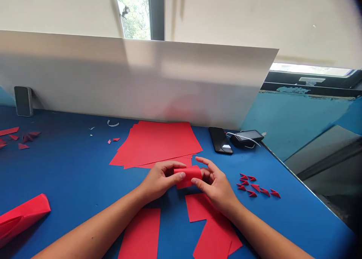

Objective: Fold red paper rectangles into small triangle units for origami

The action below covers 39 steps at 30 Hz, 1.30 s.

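My left hand (161,181) and right hand (216,185) pinch the folded red paper (188,176); uneven thumb pressure could skew the crease.

A blue desk (70,168) holds a loose stack of red paper sheets (155,144) near its back edge, with a black smartphone (220,140) and a black power bank (246,138) trailing a white cable (240,135) just to the right. A second smartphone (23,101) stands at the back left. Folded red paper triangles (254,185) cluster near the right edge, further triangles (25,138) lie at the left edge, a folded red paper sleeve (21,219) rests at the front left, and cut red paper strips (140,232) lie along the front edge.
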Available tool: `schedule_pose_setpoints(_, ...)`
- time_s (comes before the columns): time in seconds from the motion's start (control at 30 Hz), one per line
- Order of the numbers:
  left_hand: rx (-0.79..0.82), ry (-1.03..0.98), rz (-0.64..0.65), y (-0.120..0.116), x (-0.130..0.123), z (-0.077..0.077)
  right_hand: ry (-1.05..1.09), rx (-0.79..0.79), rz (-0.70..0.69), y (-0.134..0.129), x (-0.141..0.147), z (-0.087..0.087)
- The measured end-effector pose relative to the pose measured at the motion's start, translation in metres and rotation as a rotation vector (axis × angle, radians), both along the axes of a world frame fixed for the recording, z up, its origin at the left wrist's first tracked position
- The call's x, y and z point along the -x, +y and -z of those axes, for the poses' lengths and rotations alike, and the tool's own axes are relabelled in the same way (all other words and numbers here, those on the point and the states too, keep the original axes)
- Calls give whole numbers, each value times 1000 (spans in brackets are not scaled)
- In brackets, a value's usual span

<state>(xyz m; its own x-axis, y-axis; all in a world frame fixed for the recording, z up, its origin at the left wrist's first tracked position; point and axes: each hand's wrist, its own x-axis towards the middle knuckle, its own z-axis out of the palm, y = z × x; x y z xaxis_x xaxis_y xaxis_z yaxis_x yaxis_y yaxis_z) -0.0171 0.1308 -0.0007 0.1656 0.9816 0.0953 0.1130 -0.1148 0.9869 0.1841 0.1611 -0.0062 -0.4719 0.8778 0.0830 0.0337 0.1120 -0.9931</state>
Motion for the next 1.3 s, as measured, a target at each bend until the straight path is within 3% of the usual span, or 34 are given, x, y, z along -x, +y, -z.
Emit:
schedule_pose_setpoints(0.13, -52, 52, -79, 1, 0, -2, -24, -34, -15, 1, 1, 1)
schedule_pose_setpoints(0.47, -4, 78, -17, -1, -2, -1, -44, -46, 25, 0, 0, 0)
schedule_pose_setpoints(0.7, 25, -61, -91, 2, -3, -3, -182, -208, -11, -5, 2, -5)
schedule_pose_setpoints(0.83, 4, -107, -80, 0, -5, -2, -114, -238, 60, -7, 2, -5)
schedule_pose_setpoints(1.1, 22, 12, -184, -4, -3, -8, -171, -453, 75, -8, 0, -4)
schedule_pose_setpoints(1.3, 8, 14, -120, -6, -5, -10, -208, -406, 63, -7, -1, -5)
